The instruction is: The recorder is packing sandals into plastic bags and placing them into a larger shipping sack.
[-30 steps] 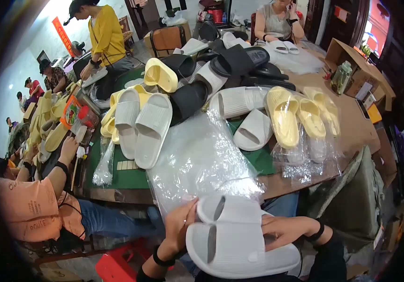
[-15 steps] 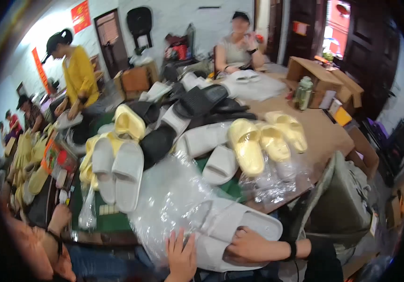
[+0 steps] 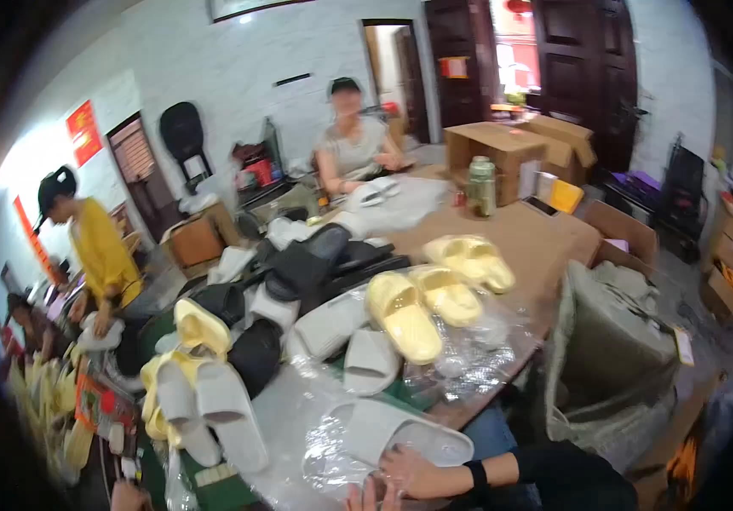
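- Two hands are close together: the left hand (image 3: pixel 373 497) shows spread fingers; the right hand (image 3: pixel 415 473) rests at the light-gray slide slipper (image 3: pixel 396 427), its pinch I cannot tell.
- This slipper lies at the clear plastic bag (image 3: pixel 285 456).
- Step seems inserting; next move calls for steady pushing, film kept open.

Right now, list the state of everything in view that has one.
Right hand: on the grey slipper.
Left hand: partly out of frame.
Grey slipper: at the clear bag; inside or on top unclear.
Clear bag: spread, wrinkled.
Large sack: standing, mouth open.
Bottle: upright, lidded.
Phone: lying flat.
Dark door: open.
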Motion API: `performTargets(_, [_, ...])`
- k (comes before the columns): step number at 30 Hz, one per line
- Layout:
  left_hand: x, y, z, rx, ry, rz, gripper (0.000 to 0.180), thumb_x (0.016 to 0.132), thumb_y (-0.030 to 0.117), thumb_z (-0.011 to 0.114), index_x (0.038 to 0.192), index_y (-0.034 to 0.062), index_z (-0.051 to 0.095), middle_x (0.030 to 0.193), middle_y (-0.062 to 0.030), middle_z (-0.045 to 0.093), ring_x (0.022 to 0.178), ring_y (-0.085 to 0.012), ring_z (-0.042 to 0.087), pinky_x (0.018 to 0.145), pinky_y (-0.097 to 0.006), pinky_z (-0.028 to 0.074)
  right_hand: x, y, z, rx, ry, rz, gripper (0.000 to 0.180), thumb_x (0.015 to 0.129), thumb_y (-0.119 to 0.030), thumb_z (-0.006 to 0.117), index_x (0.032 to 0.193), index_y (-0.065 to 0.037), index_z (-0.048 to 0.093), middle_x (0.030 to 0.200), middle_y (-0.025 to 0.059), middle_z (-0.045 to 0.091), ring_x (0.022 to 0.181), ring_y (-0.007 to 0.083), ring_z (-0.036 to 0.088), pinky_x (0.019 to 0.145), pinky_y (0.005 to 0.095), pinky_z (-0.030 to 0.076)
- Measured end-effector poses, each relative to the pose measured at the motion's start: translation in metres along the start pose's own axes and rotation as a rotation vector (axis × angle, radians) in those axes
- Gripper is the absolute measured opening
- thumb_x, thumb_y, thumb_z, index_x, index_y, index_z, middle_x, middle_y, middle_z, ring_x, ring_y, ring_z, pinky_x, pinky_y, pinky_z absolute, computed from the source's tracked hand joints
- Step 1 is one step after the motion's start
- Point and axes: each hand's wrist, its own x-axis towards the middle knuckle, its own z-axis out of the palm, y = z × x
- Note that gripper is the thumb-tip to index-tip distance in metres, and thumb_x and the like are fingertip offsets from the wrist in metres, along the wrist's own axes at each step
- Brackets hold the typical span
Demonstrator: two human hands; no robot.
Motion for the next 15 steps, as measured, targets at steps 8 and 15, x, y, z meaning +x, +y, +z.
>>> performTargets(8, [0.012,0.013,-0.02,-0.107,-0.084,-0.005,0.045,0.088,0.012,0.057,0.133,0.0112,0.054,0.142,-0.0191,0.041,0.129,-0.0392,0.039,0.103,-0.05,0.032,0.04,0.015,-0.033,-0.042,-0.441,0.113,0.033,0.072,-0.036,0.063,0.095,-0.013,0.066,0.086,0.0136,0.062,0.094,0.0327,0.056,0.083,0.0493,0.039])
performTargets(15, [0.077,-0.077,-0.131,-0.29,0.312,-0.257,0.087,0.085,0.006,0.063,0.151,0.003,0.006,0.124,-0.0162,0.059,0.097,-0.0188,0.061,0.084,-0.031,0.049,0.047,0.012,-0.018,-0.089,-0.519,0.238,0.035,0.077,-0.039,0.066,0.098,-0.011,0.066,0.09,0.0137,0.064,0.093,0.0325,0.057,0.083,0.0475,0.041])
